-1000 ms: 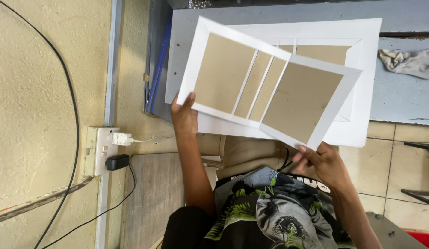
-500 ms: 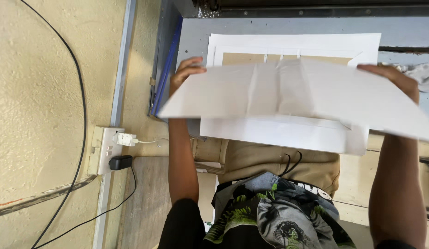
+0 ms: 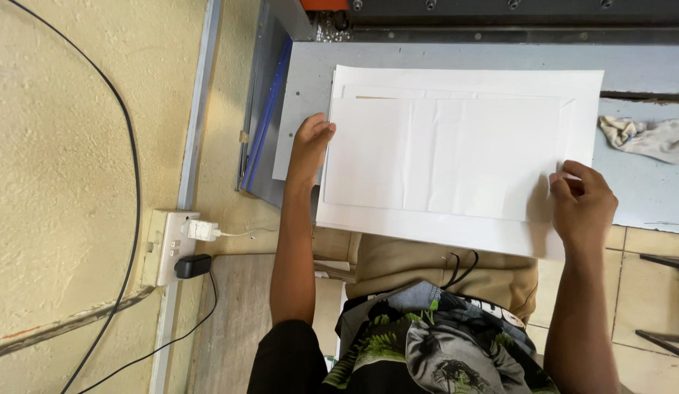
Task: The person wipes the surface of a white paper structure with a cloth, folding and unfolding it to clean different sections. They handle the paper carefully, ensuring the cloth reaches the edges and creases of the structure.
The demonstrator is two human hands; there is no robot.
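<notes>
Both hands grip a white card sheet lying flat on a larger white sheet on the grey bench. The left hand curls its fingers over the left edge, forearm straight. The right hand pinches the lower right corner; a crumpled rag lies just beyond.

Two hands, two white sheets, one crumpled rag, two wall plugs.
</notes>
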